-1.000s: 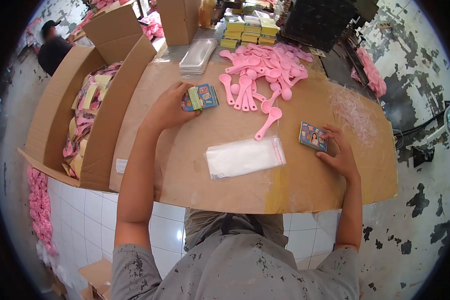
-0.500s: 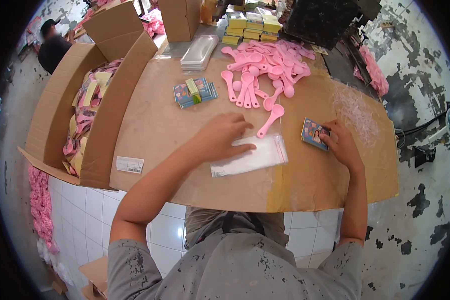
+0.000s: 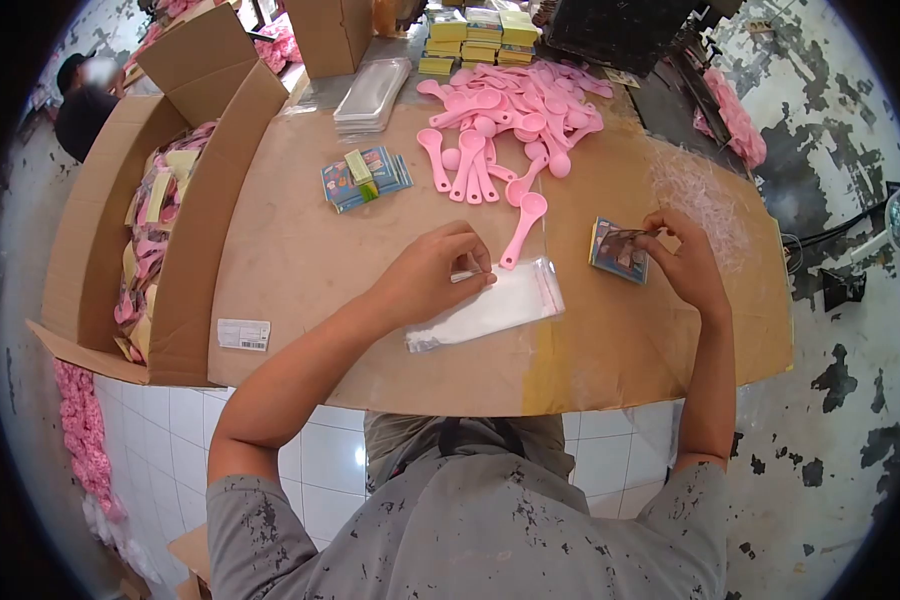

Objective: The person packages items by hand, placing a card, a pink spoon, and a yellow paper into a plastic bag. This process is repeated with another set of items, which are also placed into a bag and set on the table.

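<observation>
Left hand [image 3: 432,274] over sleeves [image 3: 515,298] (glossy plastic).

No wording, brand or number is legible. Clock positions are taken from the centre of the view. At 9 o'clock, a white printed label [image 3: 244,335] lies flat on the cardboard table covering [image 3: 300,270]; it bears dark lines and a barcode-like block, too small to read. At 11 o'clock, the blue printed cards [image 3: 389,168], and between 2 and 3 o'clock the card stack [image 3: 620,264], carry coloured print, likewise unreadable.
</observation>
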Tool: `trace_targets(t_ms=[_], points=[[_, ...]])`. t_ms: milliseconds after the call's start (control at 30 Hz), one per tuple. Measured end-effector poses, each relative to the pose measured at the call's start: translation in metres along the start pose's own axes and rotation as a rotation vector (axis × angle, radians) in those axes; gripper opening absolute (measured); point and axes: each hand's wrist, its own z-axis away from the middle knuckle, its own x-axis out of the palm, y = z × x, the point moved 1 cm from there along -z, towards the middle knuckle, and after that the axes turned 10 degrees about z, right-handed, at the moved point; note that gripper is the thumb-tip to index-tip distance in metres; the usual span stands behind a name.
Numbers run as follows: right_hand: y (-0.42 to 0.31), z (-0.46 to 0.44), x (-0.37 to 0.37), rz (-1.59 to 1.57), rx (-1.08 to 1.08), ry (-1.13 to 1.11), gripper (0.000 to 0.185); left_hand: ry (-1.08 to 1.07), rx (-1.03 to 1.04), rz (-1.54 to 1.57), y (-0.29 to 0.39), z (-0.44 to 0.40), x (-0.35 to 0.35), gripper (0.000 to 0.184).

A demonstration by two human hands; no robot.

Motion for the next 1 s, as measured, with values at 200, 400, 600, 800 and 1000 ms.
trace_targets(t_ms=[200, 400, 600, 800, 1000], points=[[-0.065, -0.032, 0.016, -0.362, -0.063, -0.159, 0.019, 0.031, 0.037, -0.104, -0.003, -0.002, 0.009, 0.024], [-0.048, -0.028, 0.078, -0.662, 0.000, -0.002, 0.021, 0.067, -0.129, 0.188, -0.011, -0.001, -0.002, 0.020], [-0.042, -0.022, 0.075, -0.497, -0.054, -0.025, 0.021, 0.080, -0.197, 0.741, 0.006, -0.003, -0.012, 0.049], [-0.066, -0.018, 0.076, -0.923, 0.113, -0.034, 0.035, 0.076, -0.198, 0.702, 0.010, -0.002, -0.007, 0.055], [-0.071, -0.015, 0.073, -0.891, 0.013, -0.078, 0.033, 0.058, -0.196, 0.665, 0.013, 0.000, -0.003, 0.065]])
